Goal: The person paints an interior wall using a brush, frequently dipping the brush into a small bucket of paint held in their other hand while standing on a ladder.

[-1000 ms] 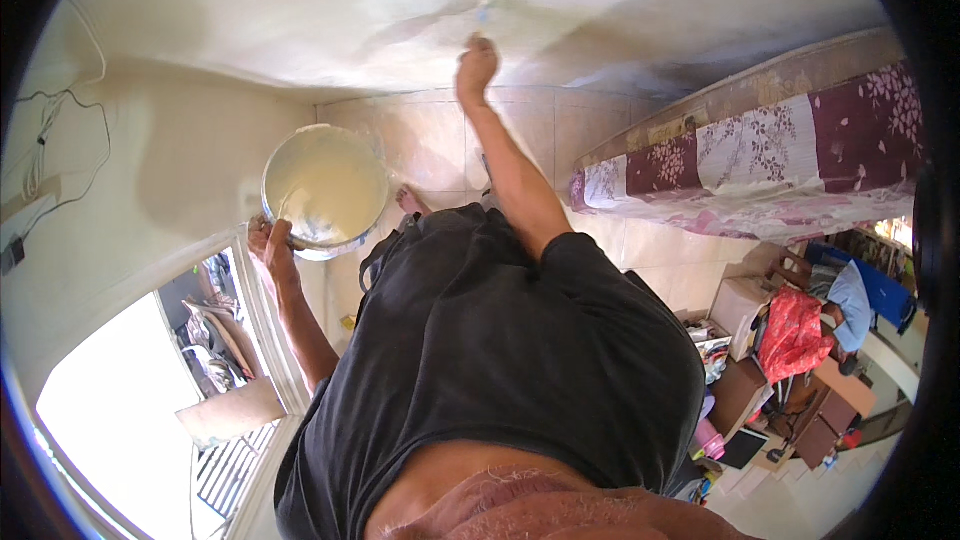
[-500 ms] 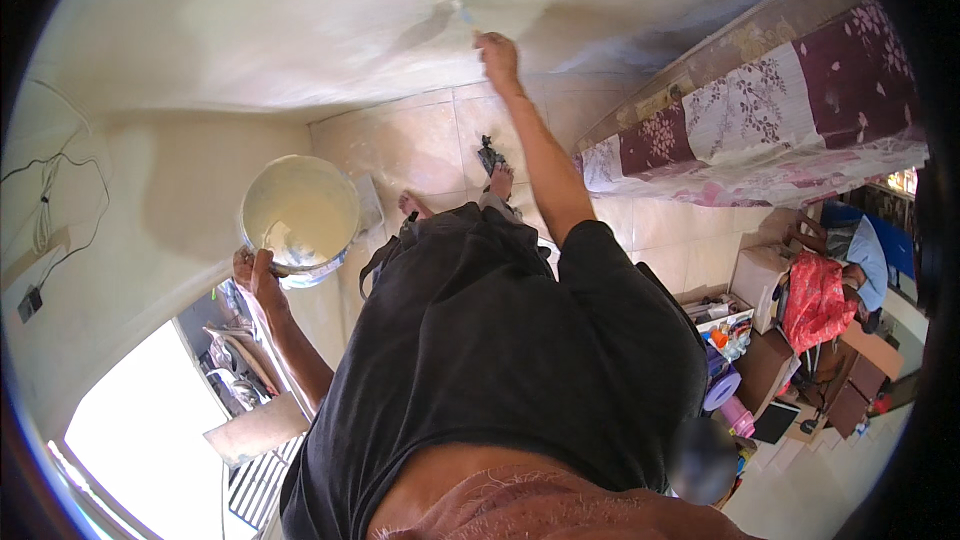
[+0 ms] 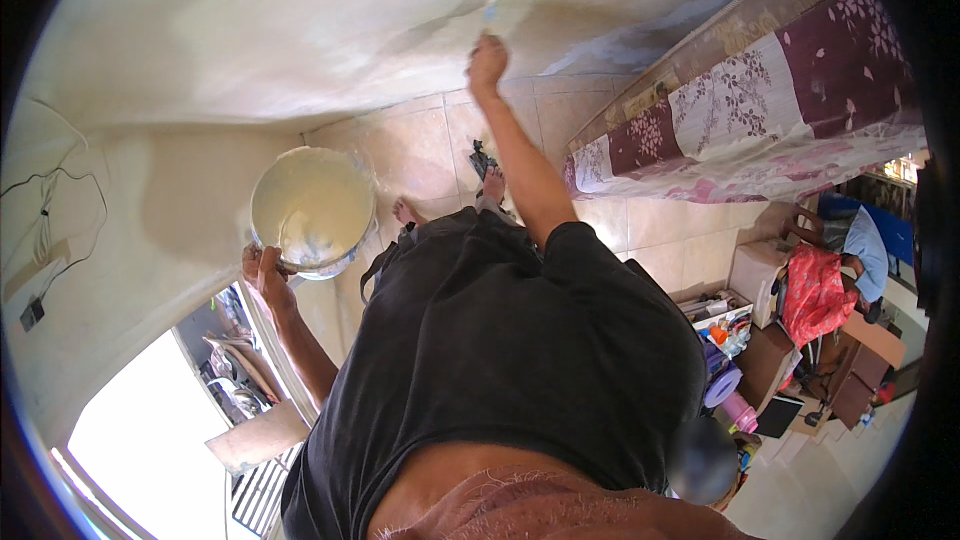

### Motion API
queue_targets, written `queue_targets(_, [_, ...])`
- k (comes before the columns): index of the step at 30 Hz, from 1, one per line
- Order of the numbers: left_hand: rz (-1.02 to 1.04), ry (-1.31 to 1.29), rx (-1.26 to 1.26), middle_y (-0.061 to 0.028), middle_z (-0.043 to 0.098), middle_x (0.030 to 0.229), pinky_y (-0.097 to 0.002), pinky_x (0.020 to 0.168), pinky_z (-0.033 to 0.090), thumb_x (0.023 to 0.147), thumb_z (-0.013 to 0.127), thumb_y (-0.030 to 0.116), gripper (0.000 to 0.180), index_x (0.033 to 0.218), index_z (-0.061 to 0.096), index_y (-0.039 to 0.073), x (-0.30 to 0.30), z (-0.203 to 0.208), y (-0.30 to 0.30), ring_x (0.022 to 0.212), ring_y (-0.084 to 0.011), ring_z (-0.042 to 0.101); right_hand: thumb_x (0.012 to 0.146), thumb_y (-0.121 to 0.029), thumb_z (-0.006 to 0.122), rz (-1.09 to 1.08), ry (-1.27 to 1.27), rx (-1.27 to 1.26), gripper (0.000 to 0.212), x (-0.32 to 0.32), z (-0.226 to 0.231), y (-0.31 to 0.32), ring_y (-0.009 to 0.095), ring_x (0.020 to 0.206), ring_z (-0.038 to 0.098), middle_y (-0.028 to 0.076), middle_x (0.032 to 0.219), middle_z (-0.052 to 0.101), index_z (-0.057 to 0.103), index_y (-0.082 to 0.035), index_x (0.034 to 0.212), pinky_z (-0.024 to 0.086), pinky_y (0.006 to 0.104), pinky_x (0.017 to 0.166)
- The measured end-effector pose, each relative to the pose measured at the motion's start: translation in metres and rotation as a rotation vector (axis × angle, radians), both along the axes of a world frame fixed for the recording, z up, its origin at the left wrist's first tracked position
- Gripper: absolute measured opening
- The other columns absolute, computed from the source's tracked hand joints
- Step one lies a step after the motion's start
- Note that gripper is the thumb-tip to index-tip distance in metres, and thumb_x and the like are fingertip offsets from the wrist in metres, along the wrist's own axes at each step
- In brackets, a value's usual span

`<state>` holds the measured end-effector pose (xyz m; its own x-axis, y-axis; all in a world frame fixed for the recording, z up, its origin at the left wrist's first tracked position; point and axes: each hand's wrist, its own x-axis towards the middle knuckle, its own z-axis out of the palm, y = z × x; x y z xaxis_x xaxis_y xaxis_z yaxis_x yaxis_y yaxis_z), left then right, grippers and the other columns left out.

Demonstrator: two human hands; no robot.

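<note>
My left hand (image 3: 266,272) is closed on the rim of a round white bucket (image 3: 340,265), holding it tilted so its inside shows. Pale cream paint (image 3: 325,195) coats the inside of the bucket, with a darker patch near my fingers. My right arm reaches forward, and the right hand (image 3: 487,62) grips the handle of a paintbrush (image 3: 490,14). Its upper part looks bluish, and the pale bristles touch or nearly touch the off-white wall (image 3: 300,30). Shadows of arm and brush fall on that wall.
A maroon-and-white flowered cloth (image 3: 735,90) hangs at the right. Dark crumpled material (image 3: 481,156) lies on the tiles beside my bare feet. Boxes and household items (image 3: 725,340) crowd the right, where another person (image 3: 865,255) is. Loose cables (image 3: 48,195) hang at the left.
My right hand has moved the brush a little to the right along the wall. The bucket in my left hand has shifted slightly right.
</note>
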<state>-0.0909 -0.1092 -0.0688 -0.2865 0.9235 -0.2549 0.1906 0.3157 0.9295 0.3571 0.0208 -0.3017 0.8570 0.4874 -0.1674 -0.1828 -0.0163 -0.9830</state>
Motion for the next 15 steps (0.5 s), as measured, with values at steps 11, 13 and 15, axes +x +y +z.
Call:
queue_targets(11, [-0.001, 0.037, 0.031, 0.0042, 0.050, 0.068, -0.0202, 0.051, 0.033, 0.074, 0.063, 0.005, 0.017, 0.089, 0.055, 0.004, -0.019, -0.008, 0.009, 0.056, -0.0038, 0.043, 0.089, -0.022, 0.067, 0.507, -0.062, -0.042, 0.022, 0.018, -0.015, -0.014, 0.008, 0.051, 0.044, -0.002, 0.060, 0.055, 0.065, -0.007, 0.073, 0.033, 0.0267, 0.048])
queue_targets(13, [0.047, 0.043, 0.061, 0.0048, 0.048, 0.067, -0.0209, 0.046, 0.031, 0.073, 0.063, 0.005, 0.015, 0.085, 0.054, 0.006, -0.020, -0.013, 0.001, 0.052, -0.0033, 0.040, 0.087, -0.027, 0.067, 0.505, -0.014, -0.127, 0.027, 0.079, 0.013, -0.036, 0.015, 0.055, 0.048, 0.004, 0.061, 0.055, 0.066, -0.004, 0.074, 0.040, 0.0328, 0.055])
queue_targets(15, [0.061, 0.048, 0.068, 0.0049, 0.048, 0.066, -0.0209, 0.043, 0.030, 0.072, 0.063, 0.006, 0.015, 0.084, 0.054, 0.007, -0.010, -0.007, 0.000, 0.049, -0.0031, 0.039, 0.086, -0.027, 0.068, 0.417, -0.049, -0.206, 0.025, 0.130, 0.023, -0.064, 0.014, 0.053, 0.048, 0.002, 0.060, 0.054, 0.067, -0.005, 0.075, 0.039, 0.0320, 0.051])
